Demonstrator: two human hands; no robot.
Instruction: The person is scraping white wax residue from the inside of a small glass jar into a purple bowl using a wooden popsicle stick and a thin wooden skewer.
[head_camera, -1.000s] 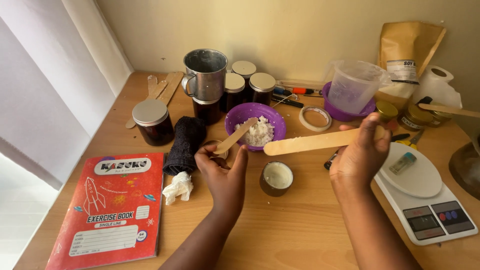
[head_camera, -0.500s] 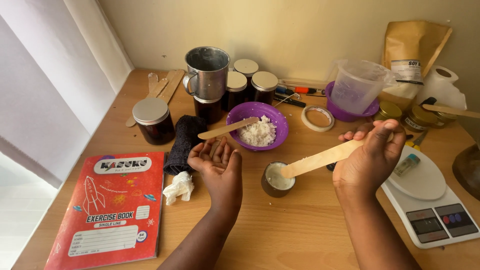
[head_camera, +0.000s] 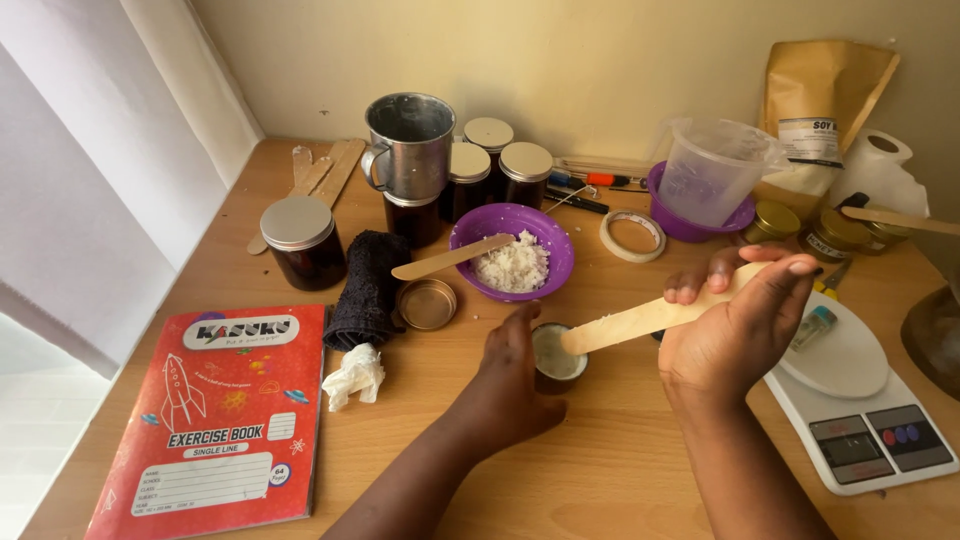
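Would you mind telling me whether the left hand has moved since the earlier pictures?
Yes. The left hand has gone rightward, away from the gold lid beside the purple bowl, and now rests against the small jar.

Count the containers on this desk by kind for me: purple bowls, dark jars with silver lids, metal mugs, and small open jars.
Purple bowls: 2
Dark jars with silver lids: 4
Metal mugs: 1
Small open jars: 1, gripped by the left hand, with the tip of the right hand's wooden stick at its mouth
Total: 8
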